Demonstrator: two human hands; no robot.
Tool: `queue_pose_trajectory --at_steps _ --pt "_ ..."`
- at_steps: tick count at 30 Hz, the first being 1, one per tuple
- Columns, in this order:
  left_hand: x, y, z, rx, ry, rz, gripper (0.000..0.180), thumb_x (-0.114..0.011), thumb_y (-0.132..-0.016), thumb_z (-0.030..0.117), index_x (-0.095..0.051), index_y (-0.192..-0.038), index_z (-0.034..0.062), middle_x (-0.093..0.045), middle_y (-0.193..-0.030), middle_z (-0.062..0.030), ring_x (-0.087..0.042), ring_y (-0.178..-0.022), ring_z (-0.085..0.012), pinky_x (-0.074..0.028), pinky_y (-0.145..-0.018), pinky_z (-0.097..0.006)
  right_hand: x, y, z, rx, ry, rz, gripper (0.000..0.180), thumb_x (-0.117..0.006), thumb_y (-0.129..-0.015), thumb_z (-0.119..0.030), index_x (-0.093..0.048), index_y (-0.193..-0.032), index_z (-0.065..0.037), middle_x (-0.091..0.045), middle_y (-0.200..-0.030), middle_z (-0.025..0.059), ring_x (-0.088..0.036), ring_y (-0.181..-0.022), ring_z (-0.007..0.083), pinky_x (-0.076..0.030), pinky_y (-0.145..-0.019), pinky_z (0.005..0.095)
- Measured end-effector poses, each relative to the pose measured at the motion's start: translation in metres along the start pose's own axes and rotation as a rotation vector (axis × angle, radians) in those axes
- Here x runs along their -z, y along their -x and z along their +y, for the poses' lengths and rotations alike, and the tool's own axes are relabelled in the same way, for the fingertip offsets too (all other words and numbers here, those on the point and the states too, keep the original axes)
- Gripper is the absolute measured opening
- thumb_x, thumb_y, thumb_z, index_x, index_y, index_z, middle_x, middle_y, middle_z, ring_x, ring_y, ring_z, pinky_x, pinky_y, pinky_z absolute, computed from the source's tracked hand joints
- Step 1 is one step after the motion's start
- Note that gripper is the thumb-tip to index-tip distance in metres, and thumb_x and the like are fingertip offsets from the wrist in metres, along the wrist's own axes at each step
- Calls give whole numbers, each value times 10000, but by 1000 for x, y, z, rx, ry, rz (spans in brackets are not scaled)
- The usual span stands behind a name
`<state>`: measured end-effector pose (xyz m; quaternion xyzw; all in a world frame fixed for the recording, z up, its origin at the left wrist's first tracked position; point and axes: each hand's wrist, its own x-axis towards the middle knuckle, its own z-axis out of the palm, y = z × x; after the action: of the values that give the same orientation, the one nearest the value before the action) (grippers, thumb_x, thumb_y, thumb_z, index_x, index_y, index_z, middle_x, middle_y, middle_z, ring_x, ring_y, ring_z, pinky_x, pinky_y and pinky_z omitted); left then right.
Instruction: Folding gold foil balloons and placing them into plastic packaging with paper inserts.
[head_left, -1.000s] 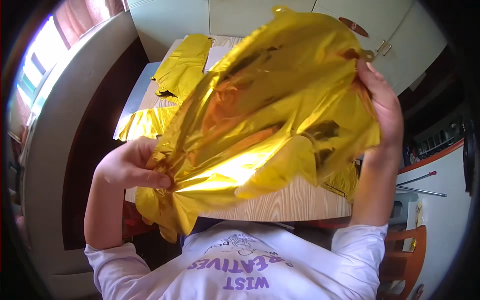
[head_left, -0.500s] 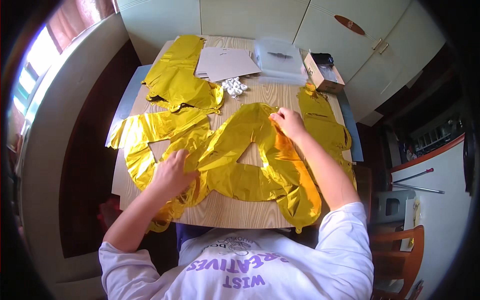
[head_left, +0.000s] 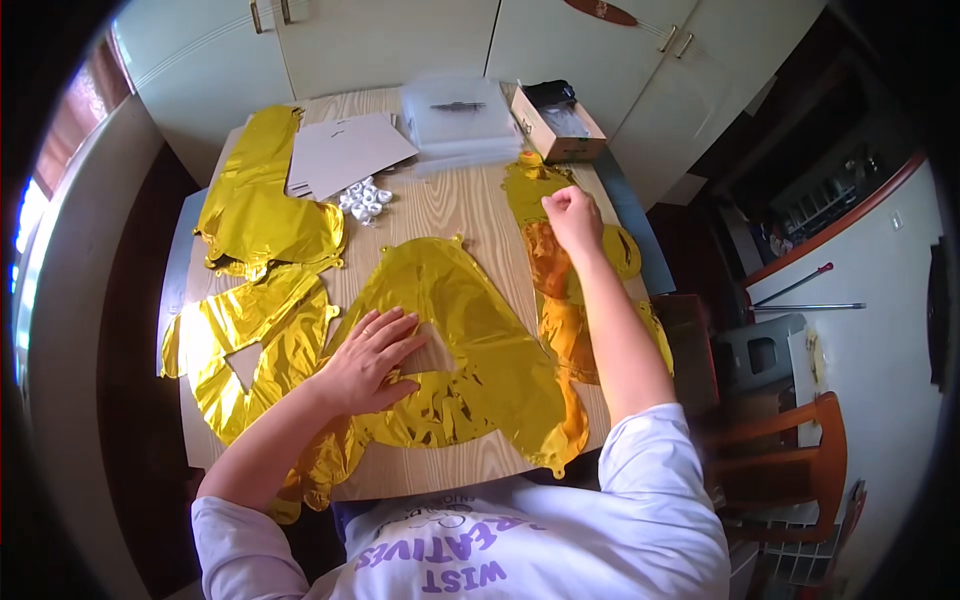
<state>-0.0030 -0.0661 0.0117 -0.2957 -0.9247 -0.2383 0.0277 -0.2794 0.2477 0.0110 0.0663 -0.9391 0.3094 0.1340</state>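
A flat gold foil balloon (head_left: 490, 370) shaped like a letter, with an opening through its middle, lies uninflated on the wooden table. My left hand (head_left: 372, 365) rests on its left side, fingers spread over the foil and the opening. Farther away to the right, my right hand (head_left: 573, 217) is closed with fingertips pinched, above more gold foil balloons (head_left: 530, 190). What it holds, if anything, is hidden. Another gold balloon (head_left: 285, 310) with an opening lies left of my left hand, and an L-like one (head_left: 270, 215) lies behind that.
Toward the back of the table (head_left: 445, 215) are grey cards (head_left: 350, 152), a heap of small white rolls (head_left: 366, 200), clear plastic sheets (head_left: 455, 120) and an open cardboard box (head_left: 560, 135). Pale cabinets (head_left: 390, 40) stand behind; a wooden chair (head_left: 790, 465) is at the right.
My right hand has left the middle balloon's top and moved toward the balloons at the right. My left hand now lies flat on the middle balloon, which is smoother. The view has turned right.
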Motion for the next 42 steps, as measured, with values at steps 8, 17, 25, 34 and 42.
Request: queue_pose_trajectory --at_steps 8,17,25,34,42 --pt "11 -40 0 -64 -9 146 446 -779 -799 261 -683 -1179 51 -582 -1363 -188 -512 -1316 -400 -383 -1132 -544 -18 -12 53 104 106 -29 394 -818 -805 -460 -685 -887 -98 -654 -918 109 -658 -922 303 -518 -843 431" --pt "-26 -196 -38 -12 64 179 340 -697 -889 223 -683 -1176 42 -646 -1259 -168 -600 -1195 -350 -454 -1059 -469 -28 -6 30 55 193 -28 254 -742 -881 -382 -705 -848 -133 -671 -973 81 -652 -929 295 -493 -837 460" --pt "-76 -278 -45 162 -92 242 369 -687 -871 263 -679 -1195 86 -675 -1168 -132 -595 -1171 -313 -401 -1097 -450 -28 -7 51 153 -71 41 202 -704 -914 -306 -692 -886 -106 -687 -930 107 -667 -877 338 -519 -765 463" --pt "-72 -314 -46 548 513 484 484 -782 -837 298 -665 -1218 24 -739 -1058 -150 -716 -965 -294 -561 -869 -399 -23 -2 56 163 -282 100 197 -713 -924 -258 -666 -905 -69 -678 -911 122 -668 -816 329 -521 -730 438" --pt "-67 -327 -45 619 539 424 608 -853 -771 317 -629 -1247 12 -735 -977 -137 -710 -868 -244 -564 -759 -370 -18 -3 57 204 -261 81 177 -733 -907 -217 -683 -926 -49 -696 -921 128 -682 -791 306 -531 -725 415"
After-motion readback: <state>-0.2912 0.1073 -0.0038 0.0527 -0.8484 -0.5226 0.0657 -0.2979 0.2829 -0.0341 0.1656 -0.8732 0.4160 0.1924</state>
